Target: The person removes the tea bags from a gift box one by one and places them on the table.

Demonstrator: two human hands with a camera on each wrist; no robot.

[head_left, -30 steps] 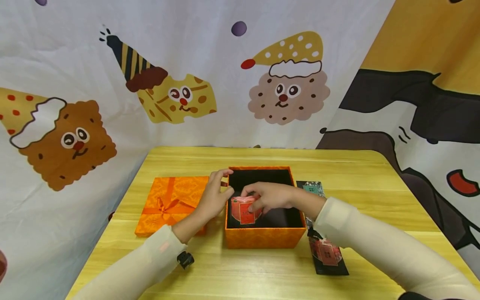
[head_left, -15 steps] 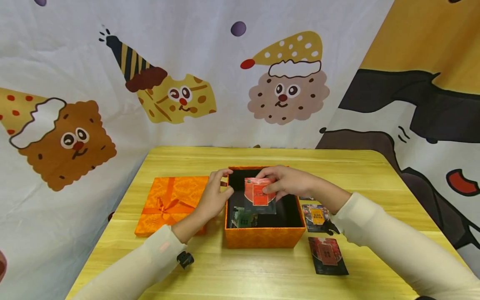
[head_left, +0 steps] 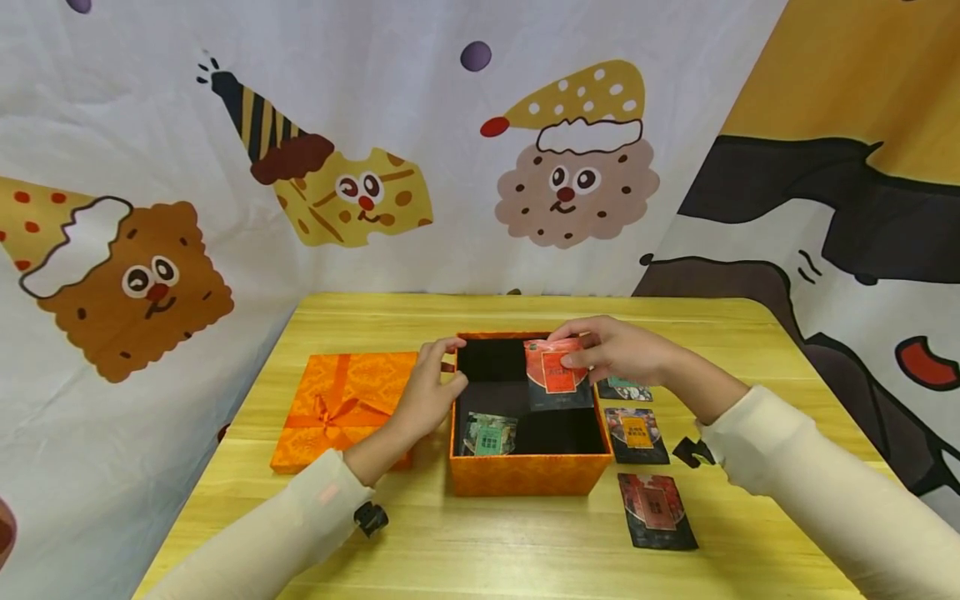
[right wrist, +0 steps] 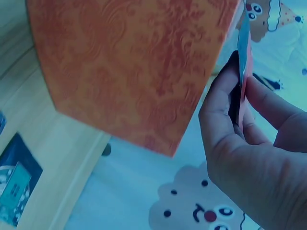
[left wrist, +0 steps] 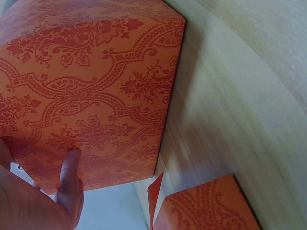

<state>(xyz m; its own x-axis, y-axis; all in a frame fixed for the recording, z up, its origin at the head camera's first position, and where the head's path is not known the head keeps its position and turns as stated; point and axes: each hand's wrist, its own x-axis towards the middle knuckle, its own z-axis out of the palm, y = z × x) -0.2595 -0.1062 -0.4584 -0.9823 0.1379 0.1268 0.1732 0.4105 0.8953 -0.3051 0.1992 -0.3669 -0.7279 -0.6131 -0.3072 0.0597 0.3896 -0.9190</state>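
Note:
An open orange box (head_left: 525,477) with a black lining stands mid-table. My left hand (head_left: 448,367) grips its left wall; in the left wrist view the thumb (left wrist: 70,176) lies against the patterned side of the orange box (left wrist: 96,86). My right hand (head_left: 576,355) pinches a red sachet (head_left: 557,379) by its top edge, above the box's back right corner. In the right wrist view the red sachet (right wrist: 242,57) shows edge-on between the fingers, beside the orange box (right wrist: 134,72). A green sachet (head_left: 489,433) lies in the box's front left part.
The orange lid (head_left: 341,408) with a bow lies left of the box. Three sachets lie on the wooden table (head_left: 750,350) to the box's right: a green one (head_left: 625,389), an orange-labelled one (head_left: 636,433), a red one (head_left: 656,508). Printed cloth walls stand behind and at the sides.
My right hand has lifted the red sachet out of the box and carried it back and to the right, uncovering the green sachet inside. The left hand has stayed on the box.

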